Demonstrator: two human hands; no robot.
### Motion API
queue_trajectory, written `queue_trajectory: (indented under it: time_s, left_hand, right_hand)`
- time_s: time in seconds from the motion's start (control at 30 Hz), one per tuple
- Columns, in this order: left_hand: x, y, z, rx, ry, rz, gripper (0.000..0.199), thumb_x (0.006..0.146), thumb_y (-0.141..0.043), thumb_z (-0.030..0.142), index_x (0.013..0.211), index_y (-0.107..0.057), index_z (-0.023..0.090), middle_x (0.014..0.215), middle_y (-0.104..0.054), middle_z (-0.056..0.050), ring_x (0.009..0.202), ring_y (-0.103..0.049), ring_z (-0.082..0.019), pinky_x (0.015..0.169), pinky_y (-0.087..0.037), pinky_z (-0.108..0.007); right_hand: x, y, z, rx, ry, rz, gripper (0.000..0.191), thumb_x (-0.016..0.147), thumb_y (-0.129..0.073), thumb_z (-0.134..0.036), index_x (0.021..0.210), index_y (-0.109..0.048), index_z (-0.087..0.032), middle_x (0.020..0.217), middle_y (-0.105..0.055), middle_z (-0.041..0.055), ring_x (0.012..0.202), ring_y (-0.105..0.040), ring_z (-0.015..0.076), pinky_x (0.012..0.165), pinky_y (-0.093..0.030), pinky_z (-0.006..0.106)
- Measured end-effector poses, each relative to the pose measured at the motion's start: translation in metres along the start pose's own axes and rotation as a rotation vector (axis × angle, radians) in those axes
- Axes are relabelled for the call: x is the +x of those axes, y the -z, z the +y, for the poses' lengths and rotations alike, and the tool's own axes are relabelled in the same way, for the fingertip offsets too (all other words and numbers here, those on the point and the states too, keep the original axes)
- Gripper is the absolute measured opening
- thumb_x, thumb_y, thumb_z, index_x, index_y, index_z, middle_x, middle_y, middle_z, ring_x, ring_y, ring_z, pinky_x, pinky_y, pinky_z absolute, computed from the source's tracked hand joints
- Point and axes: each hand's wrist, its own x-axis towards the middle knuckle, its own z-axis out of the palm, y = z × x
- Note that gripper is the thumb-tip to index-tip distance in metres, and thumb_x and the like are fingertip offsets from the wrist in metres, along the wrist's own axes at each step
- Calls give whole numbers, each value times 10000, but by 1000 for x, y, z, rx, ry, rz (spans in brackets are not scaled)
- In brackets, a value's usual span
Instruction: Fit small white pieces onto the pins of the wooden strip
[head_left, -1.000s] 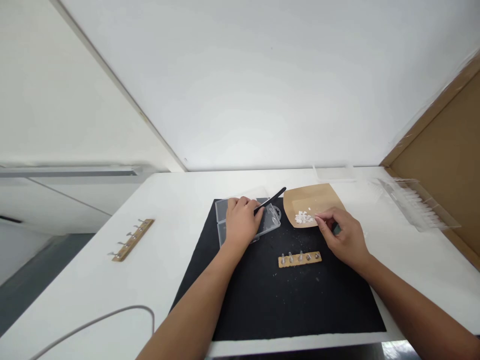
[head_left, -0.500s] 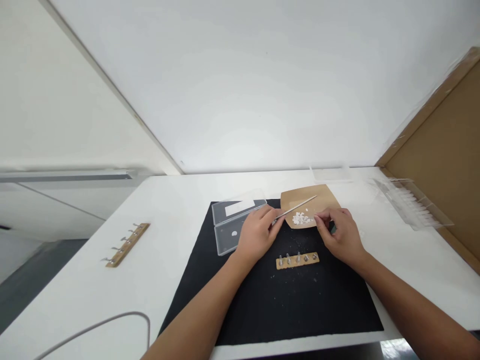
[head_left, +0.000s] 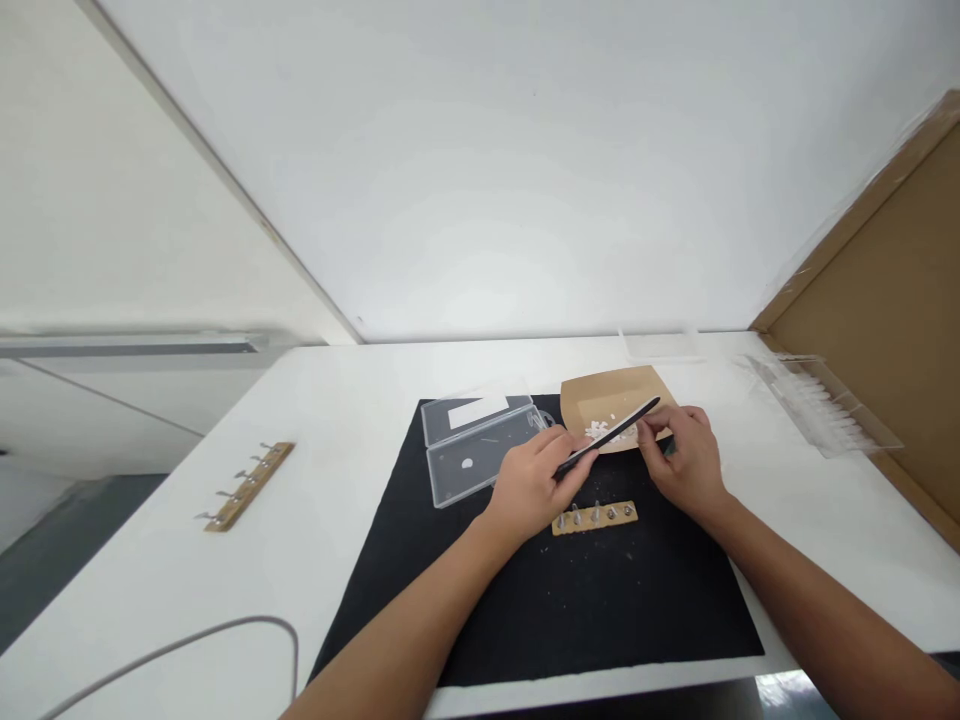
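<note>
My left hand is closed round a slim black nail file with a pale edge, which slants up to the right over a brown paper tray. Small white pieces lie in a heap on the tray, partly behind the file. At the tray's right edge my right hand pinches thumb and fingers together close to the file; what is between them is too small to make out. Below the hands a tan strip bears a row of several small upright pieces, some of them clear.
Left of my left hand an open clear plastic case lies on the black mat. A second tan strip with metal pegs and a cable are at left. A clear box of pale tips stands at right by a cardboard panel.
My left hand has moved right and slightly down, bringing the file across the tray near my right fingers. The file has turned to show its black face. My right hand has shifted slightly right.
</note>
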Motion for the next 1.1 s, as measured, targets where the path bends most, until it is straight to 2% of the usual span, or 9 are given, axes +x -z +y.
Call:
queue_trajectory:
  time_s: [0.2, 0.37, 0.57, 0.73, 0.9, 1.1]
  left_hand:
    - [-1, -1, -1, 37, 27, -9, 142, 1044, -594, 272, 1050, -700, 178, 880, -741, -67, 798, -718, -188, 711, -576, -298]
    - [-1, -1, -2, 56, -31, -31, 167, 1039, -596, 286, 984, -702, 169, 823, -718, -65, 758, -697, -183, 673, -561, -289]
    - [0, 0, 0, 44, -62, -42, 146, 1040, -605, 267, 1009, -705, 165, 832, -722, -60, 752, -699, -173, 661, -549, -277]
    - [-2, -3, -3, 91, -99, -26, 131, 1032, -624, 255, 985, -701, 160, 832, -725, -53, 745, -700, -168, 654, -544, -264]
    - [-1, -5, -1, 142, -106, -3, 136, 1037, -623, 250, 1001, -714, 156, 802, -713, -37, 707, -693, -155, 622, -530, -251]
    - [0, -8, 0, 166, -89, 31, 125, 1040, -626, 242, 1036, -726, 167, 870, -753, -40, 766, -730, -157, 675, -565, -252]
  right_hand:
    - [1, 5, -3, 34, 4, 40, 88, 1007, -592, -268, 921, -576, -257, 813, -711, 7, 724, -654, 204, 818, -483, 405]
    - [2, 6, -3, 9, 0, 71, 54, 1017, -588, -283, 969, -599, -261, 837, -715, 23, 753, -667, 221, 794, -503, 407]
    - [0, 3, -1, 1, -2, 89, 49, 1032, -581, -283, 1006, -608, -252, 869, -720, 34, 791, -680, 226, 811, -500, 408]
    - [1, 0, 1, -17, -23, 31, 107, 1036, -582, -293, 942, -601, -245, 847, -718, 18, 750, -669, 208, 812, -477, 395]
    - [2, 1, 2, -40, -33, 41, 146, 1046, -587, -319, 927, -617, -242, 839, -716, 8, 721, -651, 192, 765, -453, 362]
    - [5, 0, -1, -91, -73, 22, 203, 1057, -568, -357, 896, -606, -240, 726, -648, -4, 646, -576, 186, 668, -394, 339]
